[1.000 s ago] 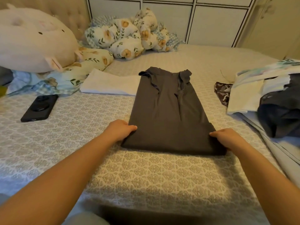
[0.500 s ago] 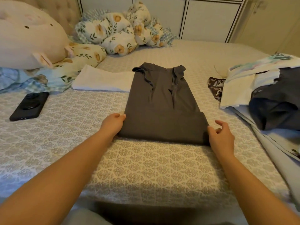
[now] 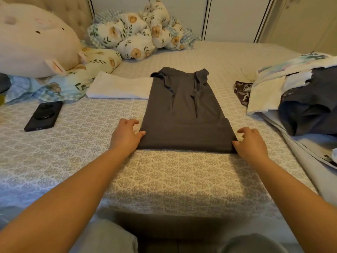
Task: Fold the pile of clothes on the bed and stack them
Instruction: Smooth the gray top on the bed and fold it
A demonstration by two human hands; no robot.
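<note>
Head view. Grey shirt [image 3: 184, 114]: folded into a long panel, flat at the middle of the bed [image 3: 164, 176], collar at the far end. Left hand [image 3: 125, 136]: thumb pinching the near-left corner, fingers curled beside the edge. Right hand [image 3: 250, 143]: thumb at the near-right corner, fingers loosely bent; grip uncertain. Pile of clothes [image 3: 300, 99]: unfolded, right. White folded cloth [image 3: 118, 86] and black phone [image 3: 44, 115]: left.
</note>
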